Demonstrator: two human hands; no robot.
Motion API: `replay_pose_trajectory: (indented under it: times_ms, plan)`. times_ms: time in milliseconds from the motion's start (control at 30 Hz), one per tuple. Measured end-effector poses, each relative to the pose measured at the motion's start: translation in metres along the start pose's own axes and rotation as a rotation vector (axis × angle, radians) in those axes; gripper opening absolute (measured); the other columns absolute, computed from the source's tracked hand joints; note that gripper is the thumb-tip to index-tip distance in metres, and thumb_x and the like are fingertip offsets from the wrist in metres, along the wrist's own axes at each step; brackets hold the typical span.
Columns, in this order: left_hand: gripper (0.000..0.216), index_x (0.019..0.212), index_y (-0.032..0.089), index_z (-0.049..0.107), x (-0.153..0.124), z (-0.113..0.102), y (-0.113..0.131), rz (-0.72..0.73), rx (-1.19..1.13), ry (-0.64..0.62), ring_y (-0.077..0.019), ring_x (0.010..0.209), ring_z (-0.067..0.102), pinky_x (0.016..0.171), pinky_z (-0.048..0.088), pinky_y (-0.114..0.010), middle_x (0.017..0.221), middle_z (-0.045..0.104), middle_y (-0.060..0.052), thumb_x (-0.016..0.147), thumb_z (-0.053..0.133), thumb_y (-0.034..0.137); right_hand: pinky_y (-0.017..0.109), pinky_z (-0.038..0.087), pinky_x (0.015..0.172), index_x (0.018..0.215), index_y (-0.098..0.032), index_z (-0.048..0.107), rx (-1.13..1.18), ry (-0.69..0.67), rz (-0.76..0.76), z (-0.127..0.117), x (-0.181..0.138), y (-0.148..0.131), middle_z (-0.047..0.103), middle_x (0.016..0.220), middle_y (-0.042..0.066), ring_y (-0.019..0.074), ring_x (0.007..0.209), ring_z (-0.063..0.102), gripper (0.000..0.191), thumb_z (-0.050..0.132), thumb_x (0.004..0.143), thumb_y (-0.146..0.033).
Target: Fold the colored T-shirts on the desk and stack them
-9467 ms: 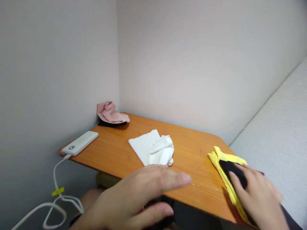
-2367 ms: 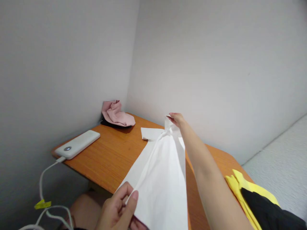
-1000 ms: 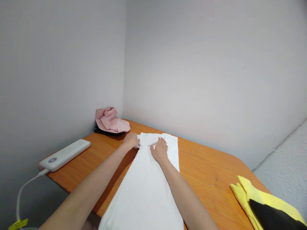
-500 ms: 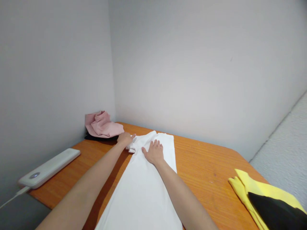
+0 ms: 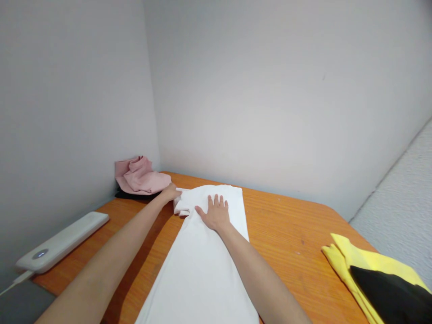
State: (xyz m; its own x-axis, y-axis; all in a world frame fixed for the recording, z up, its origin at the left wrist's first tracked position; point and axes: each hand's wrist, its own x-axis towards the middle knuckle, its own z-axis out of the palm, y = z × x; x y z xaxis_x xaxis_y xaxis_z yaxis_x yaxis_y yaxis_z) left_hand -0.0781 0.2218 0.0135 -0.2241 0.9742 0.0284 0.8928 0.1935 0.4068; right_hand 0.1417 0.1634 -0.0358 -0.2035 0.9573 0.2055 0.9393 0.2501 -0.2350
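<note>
Wooden table (image 5: 286, 225) bears a white garment (image 5: 202, 270) right of a pink cloth (image 5: 145, 181), beside which the left hand (image 5: 170, 192) pinches the garment, likely to straighten it; the right hand (image 5: 216, 216), fingers splayed, seemingly anchors it.

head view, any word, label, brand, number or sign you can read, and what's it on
None can be read.
White device: its small lit display shows marks too small and blurred to read.
White cloth, pink cloth, yellow cloth: no lettering visible.
</note>
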Motion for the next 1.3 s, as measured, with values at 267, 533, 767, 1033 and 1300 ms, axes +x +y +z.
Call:
replay_pose_trajectory:
  times_ms: [267,533,767,1033,1300]
  plan:
    - [0.034,0.122,0.015,0.056,0.001,-0.029,0.037,0.029,-0.115,0.010,-0.0193,0.095,0.064,0.081,0.056,-0.038,0.115,0.062,-0.008,0.093,0.059,0.032,0.057,0.002,0.116,0.152,-0.006,0.027,0.001,-0.053,-0.096,-0.015,-0.022,-0.019,0.015,0.158,0.020,0.0371,0.147,0.002,0.099,0.025,0.086,-0.080]
    - [0.037,0.115,0.015,0.059,-0.030,-0.015,0.106,0.437,-0.247,-0.227,-0.0146,0.084,0.067,0.077,0.055,-0.030,0.103,0.069,-0.007,0.098,0.046,0.044,0.061,0.013,0.115,0.152,-0.006,0.026,0.037,-0.248,-0.138,-0.045,-0.107,-0.073,0.013,0.157,0.022,0.0383,0.146,0.010,0.090,0.038,0.090,-0.070]
    - [0.037,0.123,0.015,0.059,-0.078,0.035,0.069,0.658,-0.031,-0.262,-0.0259,0.139,0.038,0.113,0.030,-0.039,0.146,0.048,-0.014,0.094,0.047,0.035,0.050,0.038,0.105,0.135,-0.013,0.055,0.199,-0.388,-0.388,-0.098,-0.181,-0.059,0.049,0.142,0.019,0.0371,0.132,0.043,0.068,0.038,0.093,-0.064]
    - [0.047,0.131,0.007,0.047,-0.130,0.032,0.050,0.618,0.079,0.010,-0.0323,0.135,0.041,0.109,0.032,-0.042,0.139,0.049,-0.024,0.092,0.049,0.033,0.028,0.039,0.097,0.124,-0.015,0.060,0.044,0.058,-0.144,-0.088,-0.066,0.007,0.064,0.124,0.011,0.0198,0.116,0.058,0.043,0.027,0.103,-0.031]
    - [0.029,0.111,0.016,0.056,-0.130,0.024,0.012,0.572,0.105,0.037,-0.0212,0.103,0.061,0.087,0.046,-0.029,0.110,0.064,-0.010,0.083,0.055,0.011,0.048,0.018,0.115,0.150,-0.024,0.035,-0.051,-0.054,-0.183,-0.024,-0.028,0.032,0.020,0.159,0.008,0.0292,0.146,0.017,0.052,0.033,0.102,-0.043]
